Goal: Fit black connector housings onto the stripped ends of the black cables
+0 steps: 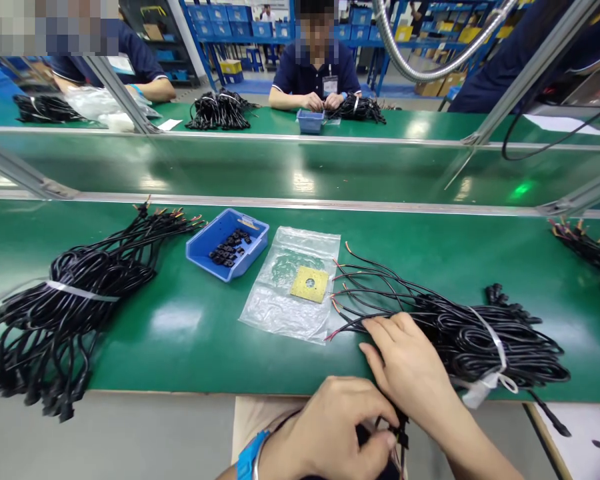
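Observation:
My left hand point(343, 423), with a blue wristband point(250, 457), is at the table's front edge. Its thumb and index finger close on black cable ends point(403, 433) that hang by my lap, partly hidden by the hand. Just beyond it, my right hand point(413, 363) reaches over the table with fingers stretched out and thumb apart. Those fingertips touch the black wires of a tied cable bundle point(500, 340), whose bare coloured ends point left. A white tie point(495, 337) wraps the bundle.
Left of the wires lies a clear plastic bag point(265, 313) with a yellow square sponge point(310, 285) on it. A blue bin point(205, 257) holds small black parts point(227, 250). Another cable bundle point(90, 267) lies far left. Across the metal frame point(300, 203), a person point(315, 73) works.

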The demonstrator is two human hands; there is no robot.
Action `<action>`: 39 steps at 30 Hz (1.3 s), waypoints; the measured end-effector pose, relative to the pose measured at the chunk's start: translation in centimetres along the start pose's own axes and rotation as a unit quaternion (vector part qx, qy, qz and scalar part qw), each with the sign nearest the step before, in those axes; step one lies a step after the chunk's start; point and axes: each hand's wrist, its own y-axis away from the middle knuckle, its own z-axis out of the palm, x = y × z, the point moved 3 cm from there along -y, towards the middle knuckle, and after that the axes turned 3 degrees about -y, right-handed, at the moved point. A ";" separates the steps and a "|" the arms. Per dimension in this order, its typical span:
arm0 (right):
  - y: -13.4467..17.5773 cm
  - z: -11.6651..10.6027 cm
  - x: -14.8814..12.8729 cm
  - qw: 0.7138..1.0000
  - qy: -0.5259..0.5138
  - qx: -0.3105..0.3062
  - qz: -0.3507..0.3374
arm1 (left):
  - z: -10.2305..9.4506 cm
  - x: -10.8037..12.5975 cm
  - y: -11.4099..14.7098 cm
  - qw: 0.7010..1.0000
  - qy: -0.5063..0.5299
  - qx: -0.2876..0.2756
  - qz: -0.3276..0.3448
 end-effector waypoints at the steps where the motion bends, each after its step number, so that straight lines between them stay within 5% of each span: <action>1: -0.2 0.3 -0.1 1.000 0.000 -0.009 -0.001 | 0.0 0.0 0.0 1.000 -0.003 0.011 0.000; 14: 0.5 0.6 -0.6 0.976 -0.214 -0.046 -0.008 | -4.8 -1.5 2.1 0.968 -0.026 0.247 -0.040; 17: 0.8 1.2 -0.2 0.975 -0.218 -0.036 -0.021 | -8.6 -1.7 2.7 0.943 -0.104 0.312 -0.045; 22: 1.5 2.0 0.3 0.968 -0.243 -0.025 -0.053 | -19.7 -1.3 2.2 0.854 -0.284 0.417 -0.123; 24: 1.5 2.0 0.3 0.968 -0.243 -0.004 -0.066 | -23.5 -1.5 0.7 0.818 -0.401 0.366 -0.188; 26: 1.5 2.0 0.3 0.968 -0.241 0.018 -0.069 | -25.7 -2.5 -1.4 0.807 -0.476 0.256 -0.238; 30: 1.4 1.6 0.3 0.964 -0.252 0.055 -0.062 | -26.8 -5.0 -4.8 0.811 -0.501 0.159 -0.259; 35: 1.7 1.2 0.3 0.960 -0.261 0.074 -0.073 | -26.5 -6.8 -5.8 0.821 -0.498 0.129 -0.249; 39: 1.8 1.0 0.3 0.957 -0.266 0.085 -0.074 | -27.0 -5.9 -5.1 0.837 -0.471 0.165 -0.226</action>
